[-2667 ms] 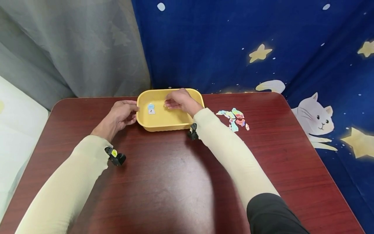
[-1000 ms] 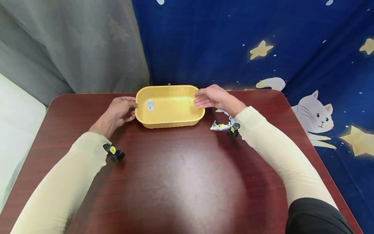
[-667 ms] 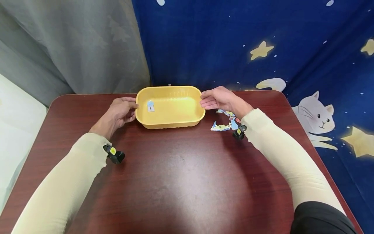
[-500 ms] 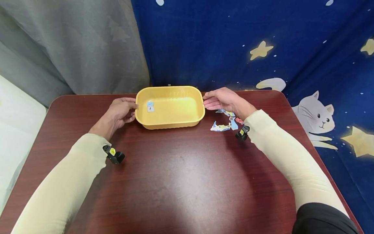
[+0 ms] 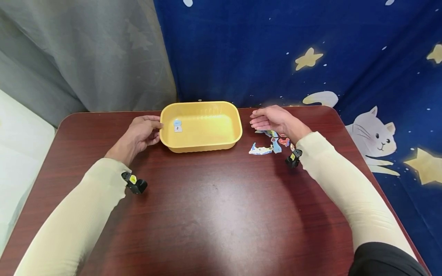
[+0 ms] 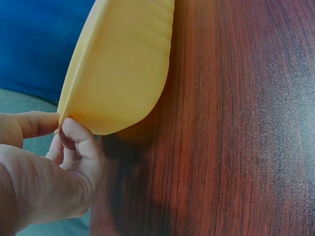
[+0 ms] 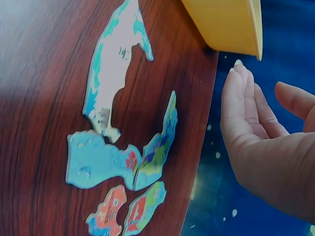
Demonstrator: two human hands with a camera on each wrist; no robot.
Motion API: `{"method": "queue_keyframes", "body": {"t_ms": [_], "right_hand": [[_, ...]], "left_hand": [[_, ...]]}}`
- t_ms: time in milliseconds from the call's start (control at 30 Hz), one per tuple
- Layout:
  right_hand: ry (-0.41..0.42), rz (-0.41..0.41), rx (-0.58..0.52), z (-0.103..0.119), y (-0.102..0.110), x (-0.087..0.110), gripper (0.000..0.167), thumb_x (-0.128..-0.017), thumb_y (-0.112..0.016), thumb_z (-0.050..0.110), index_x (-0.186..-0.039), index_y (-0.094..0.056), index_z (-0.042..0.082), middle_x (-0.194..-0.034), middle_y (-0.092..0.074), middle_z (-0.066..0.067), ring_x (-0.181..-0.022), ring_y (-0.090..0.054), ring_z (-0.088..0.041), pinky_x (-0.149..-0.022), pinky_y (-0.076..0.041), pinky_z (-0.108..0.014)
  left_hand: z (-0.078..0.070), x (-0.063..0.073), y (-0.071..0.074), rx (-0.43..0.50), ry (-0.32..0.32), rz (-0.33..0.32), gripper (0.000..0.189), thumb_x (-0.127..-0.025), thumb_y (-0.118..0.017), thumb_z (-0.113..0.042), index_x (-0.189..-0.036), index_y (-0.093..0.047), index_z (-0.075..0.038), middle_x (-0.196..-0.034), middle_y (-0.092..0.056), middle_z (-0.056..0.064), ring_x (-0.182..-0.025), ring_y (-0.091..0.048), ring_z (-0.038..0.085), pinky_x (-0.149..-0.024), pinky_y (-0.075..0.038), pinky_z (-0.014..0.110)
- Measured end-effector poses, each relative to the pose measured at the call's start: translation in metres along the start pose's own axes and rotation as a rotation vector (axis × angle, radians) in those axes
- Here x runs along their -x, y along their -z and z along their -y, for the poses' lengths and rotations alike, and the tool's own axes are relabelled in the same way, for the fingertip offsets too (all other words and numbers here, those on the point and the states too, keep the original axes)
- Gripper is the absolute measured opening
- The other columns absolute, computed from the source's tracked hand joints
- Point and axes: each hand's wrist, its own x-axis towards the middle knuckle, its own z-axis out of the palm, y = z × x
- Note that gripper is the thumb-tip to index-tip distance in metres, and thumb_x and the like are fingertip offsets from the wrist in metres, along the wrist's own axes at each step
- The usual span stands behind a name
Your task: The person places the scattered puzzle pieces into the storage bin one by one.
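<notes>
In the head view a yellow plastic basin (image 5: pixel 203 132) stands at the table's back edge. My left hand (image 5: pixel 139 134) pinches its left rim between thumb and fingers; the left wrist view shows this hand (image 6: pixel 59 162) gripping the basin's rim (image 6: pixel 74 78). My right hand (image 5: pixel 272 119) hangs beside the basin's right end, apart from it, fingers loosely bent and nothing in them. Several flat, map-printed puzzle pieces (image 5: pixel 261 149) lie below and near it. In the right wrist view a long white and teal piece (image 7: pixel 110 69) adjoins a light-blue piece (image 7: pixel 96 160); the right hand (image 7: pixel 266 132) is beside them.
A small blue and white label (image 5: pixel 177 125) is on the basin's inside floor at the left. Dark red wooden table (image 5: pixel 214 207) runs toward me. A grey curtain (image 5: pixel 86 53) and a blue starry curtain (image 5: pixel 235 50) hang behind it.
My right hand came out of the basin, passed its right rim and moved farther right, away from it. More puzzle pieces show now. The left hand keeps its hold on the left rim.
</notes>
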Motion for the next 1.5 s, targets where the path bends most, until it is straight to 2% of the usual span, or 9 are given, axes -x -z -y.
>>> {"method": "queue_keyframes", "body": {"t_ms": [300, 533, 633, 833, 933, 1067, 1233, 1400, 1500], "right_hand": [[0.0, -0.028, 0.017, -0.007, 0.019, 0.004, 0.037, -0.1, -0.053, 0.015, -0.13, -0.05, -0.005, -0.086, -0.072, -0.007, -0.08, -0.071, -0.018, -0.091, -0.054, -0.035], [-0.007, -0.042, -0.001, -0.012, 0.034, 0.009, 0.014, -0.1, -0.053, 0.014, -0.097, -0.065, 0.007, -0.088, -0.072, -0.007, -0.084, -0.071, -0.019, -0.092, -0.054, -0.034], [-0.002, -0.056, 0.005, -0.014, 0.038, 0.01, 0.015, -0.1, -0.054, 0.014, -0.094, -0.066, 0.009, -0.09, -0.072, -0.006, -0.087, -0.07, -0.019, -0.095, -0.052, -0.035], [-0.007, -0.098, 0.014, -0.017, 0.048, 0.012, 0.026, -0.099, -0.055, 0.015, -0.12, -0.059, 0.001, -0.093, -0.072, -0.005, -0.088, -0.07, -0.017, -0.096, -0.051, -0.034], [-0.014, -0.112, 0.021, -0.019, 0.054, 0.013, 0.026, -0.099, -0.054, 0.014, -0.121, -0.058, 0.001, -0.092, -0.073, -0.005, -0.089, -0.07, -0.016, -0.096, -0.051, -0.033], [-0.032, -0.148, 0.027, -0.019, 0.061, 0.014, 0.013, -0.098, -0.056, 0.014, -0.102, -0.067, 0.008, -0.09, -0.073, -0.004, -0.091, -0.07, -0.016, -0.098, -0.05, -0.033], [-0.057, -0.2, 0.039, -0.021, 0.07, 0.014, 0.02, -0.097, -0.058, 0.015, -0.082, -0.072, 0.015, -0.086, -0.073, -0.001, -0.091, -0.069, -0.015, -0.099, -0.05, -0.033], [-0.063, -0.239, 0.069, -0.023, 0.077, 0.013, 0.014, -0.096, -0.06, 0.015, -0.105, -0.067, 0.008, -0.086, -0.072, 0.001, -0.094, -0.066, -0.015, -0.103, -0.046, -0.035], [-0.068, -0.261, 0.084, -0.024, 0.079, 0.013, 0.014, -0.095, -0.061, 0.015, -0.108, -0.064, 0.01, -0.086, -0.07, 0.002, -0.095, -0.064, -0.015, -0.105, -0.044, -0.035]], "left_hand": [[0.001, 0.0, 0.001, 0.014, -0.003, 0.007, 0.032, -0.096, -0.057, -0.013, -0.126, -0.047, -0.014, -0.081, -0.059, 0.001, -0.056, -0.053, 0.01, -0.057, -0.053, 0.02], [0.003, 0.001, 0.003, 0.009, 0.004, 0.011, 0.032, -0.097, -0.058, -0.016, -0.127, -0.048, -0.015, -0.088, -0.06, 0.001, -0.058, -0.054, 0.01, -0.059, -0.054, 0.02], [0.004, 0.001, 0.004, 0.007, 0.001, 0.013, 0.031, -0.097, -0.057, -0.016, -0.127, -0.048, -0.015, -0.087, -0.061, 0.001, -0.058, -0.054, 0.01, -0.059, -0.054, 0.02], [0.003, 0.001, 0.003, 0.008, 0.001, 0.006, 0.031, -0.097, -0.057, -0.015, -0.127, -0.048, -0.015, -0.084, -0.06, 0.0, -0.057, -0.053, 0.01, -0.058, -0.054, 0.02], [0.003, 0.001, 0.003, 0.011, 0.003, 0.003, 0.032, -0.096, -0.057, -0.014, -0.127, -0.048, -0.015, -0.082, -0.059, 0.0, -0.057, -0.053, 0.01, -0.058, -0.054, 0.02], [0.002, 0.001, 0.002, 0.002, 0.005, 0.004, 0.034, -0.097, -0.058, -0.016, -0.129, -0.048, -0.015, -0.087, -0.058, 0.001, -0.058, -0.054, 0.01, -0.06, -0.054, 0.02], [0.002, -0.001, 0.001, -0.006, 0.009, 0.01, 0.035, -0.097, -0.058, -0.017, -0.13, -0.048, -0.014, -0.089, -0.058, 0.001, -0.06, -0.054, 0.011, -0.063, -0.055, 0.021], [0.002, -0.001, 0.001, -0.002, 0.012, 0.002, 0.033, -0.097, -0.057, -0.017, -0.128, -0.049, -0.015, -0.087, -0.058, 0.001, -0.059, -0.054, 0.011, -0.061, -0.055, 0.021], [0.001, -0.001, 0.001, 0.002, 0.009, 0.001, 0.032, -0.097, -0.058, -0.017, -0.128, -0.049, -0.016, -0.085, -0.058, 0.001, -0.058, -0.054, 0.01, -0.061, -0.055, 0.021]]}}
